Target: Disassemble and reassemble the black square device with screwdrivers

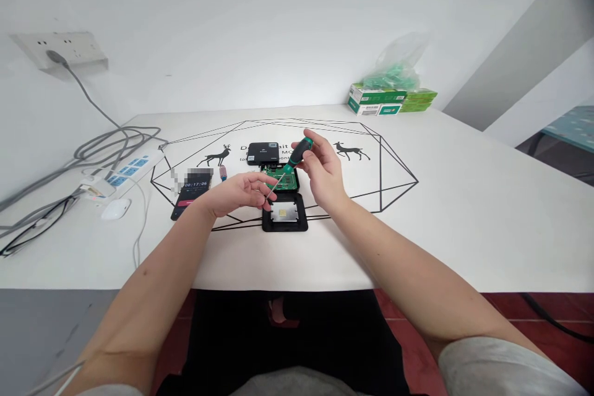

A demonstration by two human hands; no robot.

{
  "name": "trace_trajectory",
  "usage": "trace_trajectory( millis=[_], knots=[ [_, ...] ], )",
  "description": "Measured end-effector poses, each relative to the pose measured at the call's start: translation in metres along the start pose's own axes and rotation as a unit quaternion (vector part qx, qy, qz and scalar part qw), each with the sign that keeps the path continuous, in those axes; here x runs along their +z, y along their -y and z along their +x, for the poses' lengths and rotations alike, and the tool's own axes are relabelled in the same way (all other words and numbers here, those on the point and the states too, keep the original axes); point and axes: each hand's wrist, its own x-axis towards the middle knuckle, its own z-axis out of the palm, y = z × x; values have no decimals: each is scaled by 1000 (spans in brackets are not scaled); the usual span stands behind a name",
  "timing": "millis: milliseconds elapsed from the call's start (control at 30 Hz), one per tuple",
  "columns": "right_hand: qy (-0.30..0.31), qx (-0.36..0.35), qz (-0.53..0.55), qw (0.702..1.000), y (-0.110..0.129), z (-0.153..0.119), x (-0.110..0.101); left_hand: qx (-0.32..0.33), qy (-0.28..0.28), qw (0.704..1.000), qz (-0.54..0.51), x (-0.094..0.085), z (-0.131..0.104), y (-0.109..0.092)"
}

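Note:
My right hand (323,172) is closed round the black-and-green handle of a screwdriver (299,153). Its thin metal shaft slants down to the left. At the lower end of the shaft, the fingertips of my left hand (244,190) pinch round the tip; whether a small screw is there is too small to tell. Under the shaft lies a green circuit board (290,182) in a black casing. Just in front of it is a black cover (284,226) with a silver metal plate (284,212) inside. A second black box-like part (263,153) sits behind the board, touching or overlapping its casing.
Left of the hands lie a phone (192,192) showing a timer and a small screwdriver (223,172). Farther left are a power strip (134,168), coiled cables (116,142), a white earphone case (116,209) and glasses (39,229). Green-and-white boxes (377,99) stand at the back right.

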Motion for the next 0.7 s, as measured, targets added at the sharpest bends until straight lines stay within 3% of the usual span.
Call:
trace_trajectory(
  millis=[200,433,700],
  knots=[
    [28,-2,-15,999,1,-4,1,3,-1,998,56,12,5,4],
    [49,-54,-64,995,1,-11,5,-13,-11,995,102,18,11,7],
    [72,-67,-89,991,6,-15,6,8,-18,995,97,14,11,9]
  ],
)
